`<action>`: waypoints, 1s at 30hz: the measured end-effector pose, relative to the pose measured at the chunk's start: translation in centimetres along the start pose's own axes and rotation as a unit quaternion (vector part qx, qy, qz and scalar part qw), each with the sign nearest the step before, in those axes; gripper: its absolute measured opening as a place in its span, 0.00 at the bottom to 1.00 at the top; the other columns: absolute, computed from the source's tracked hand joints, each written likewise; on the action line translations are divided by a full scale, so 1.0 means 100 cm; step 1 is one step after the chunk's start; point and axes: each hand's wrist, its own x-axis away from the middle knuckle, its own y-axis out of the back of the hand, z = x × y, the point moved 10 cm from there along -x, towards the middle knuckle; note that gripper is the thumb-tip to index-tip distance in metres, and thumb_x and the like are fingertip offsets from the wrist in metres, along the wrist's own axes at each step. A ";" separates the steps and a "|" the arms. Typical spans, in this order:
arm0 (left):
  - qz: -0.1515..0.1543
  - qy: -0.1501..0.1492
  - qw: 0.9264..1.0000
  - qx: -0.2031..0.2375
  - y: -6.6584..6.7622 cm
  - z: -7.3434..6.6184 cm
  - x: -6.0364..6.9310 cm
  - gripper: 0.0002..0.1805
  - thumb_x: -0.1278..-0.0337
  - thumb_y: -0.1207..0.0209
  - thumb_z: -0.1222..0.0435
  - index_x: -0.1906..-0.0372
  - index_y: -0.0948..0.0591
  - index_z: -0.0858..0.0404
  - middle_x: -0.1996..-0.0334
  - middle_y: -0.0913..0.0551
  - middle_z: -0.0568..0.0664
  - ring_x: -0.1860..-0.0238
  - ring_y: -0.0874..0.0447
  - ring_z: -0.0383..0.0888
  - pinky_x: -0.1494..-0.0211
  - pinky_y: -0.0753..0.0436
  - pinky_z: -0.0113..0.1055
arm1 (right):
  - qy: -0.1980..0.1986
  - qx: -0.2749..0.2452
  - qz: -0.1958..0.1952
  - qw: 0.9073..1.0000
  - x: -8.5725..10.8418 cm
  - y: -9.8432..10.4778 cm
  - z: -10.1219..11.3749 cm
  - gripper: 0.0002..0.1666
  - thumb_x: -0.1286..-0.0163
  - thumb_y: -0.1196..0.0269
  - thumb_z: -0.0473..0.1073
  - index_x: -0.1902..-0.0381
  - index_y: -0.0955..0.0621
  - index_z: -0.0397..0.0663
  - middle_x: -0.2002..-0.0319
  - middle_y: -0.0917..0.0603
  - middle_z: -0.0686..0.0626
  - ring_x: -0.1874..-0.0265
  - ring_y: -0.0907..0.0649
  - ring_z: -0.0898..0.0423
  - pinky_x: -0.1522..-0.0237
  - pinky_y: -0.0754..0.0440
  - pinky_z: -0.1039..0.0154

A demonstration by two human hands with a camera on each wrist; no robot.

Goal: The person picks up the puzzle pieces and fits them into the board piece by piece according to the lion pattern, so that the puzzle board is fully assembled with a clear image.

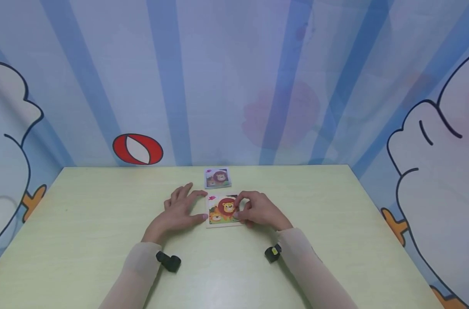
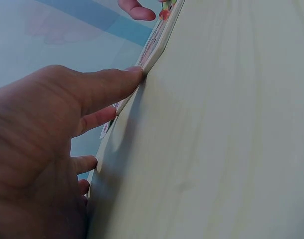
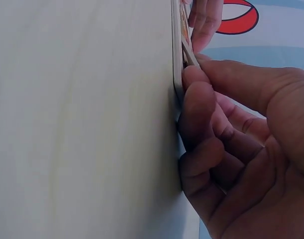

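A square picture board (image 1: 216,223) with a lion and a smaller lion lies flat on the table in the head view. My left hand (image 1: 179,213) is spread at its left side, thumb and index fingertip touching the edge; in the left wrist view the thumb (image 2: 109,84) rests against the board's side. At the board's right side my right hand (image 1: 259,210) pinches a thin flat puzzle piece (image 3: 189,54) between thumb and fingers. The right wrist view shows that piece tilted up from the board. Fingers hide most of it and the board's right edge.
Behind the board, near the table's back edge, lies a smaller-looking square picture (image 1: 217,178) with a similar lion design and visible thickness. The pale wooden table (image 1: 103,214) meets a blue striped curtain (image 1: 226,86) at the back.
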 end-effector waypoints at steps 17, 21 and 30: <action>-0.002 -0.010 1.000 0.002 0.000 -0.004 0.000 0.38 0.36 0.31 0.49 0.22 0.30 0.46 0.11 0.56 0.60 0.13 0.65 0.69 0.21 0.54 0.77 | -0.013 0.011 0.007 1.000 -0.003 -0.001 -0.006 0.16 0.30 0.26 0.42 0.49 0.19 0.50 0.79 0.16 0.50 0.84 0.21 0.57 0.73 0.22 0.65; 0.001 -0.016 1.000 -0.002 0.002 -0.008 0.000 0.38 0.35 0.32 0.48 0.22 0.30 0.46 0.11 0.56 0.62 0.13 0.65 0.70 0.22 0.54 0.77 | -0.006 0.003 0.000 1.000 -0.002 0.001 -0.006 0.15 0.29 0.27 0.43 0.49 0.18 0.50 0.79 0.16 0.50 0.84 0.20 0.57 0.72 0.22 0.64; 0.011 -0.011 1.000 -0.004 0.007 -0.016 0.005 0.38 0.33 0.33 0.47 0.21 0.30 0.48 0.11 0.55 0.63 0.13 0.64 0.71 0.21 0.55 0.80 | 0.010 -0.017 -0.152 0.988 0.015 0.039 -0.014 0.23 0.24 0.31 0.51 0.36 0.20 0.52 0.65 0.10 0.48 0.70 0.16 0.53 0.64 0.20 0.61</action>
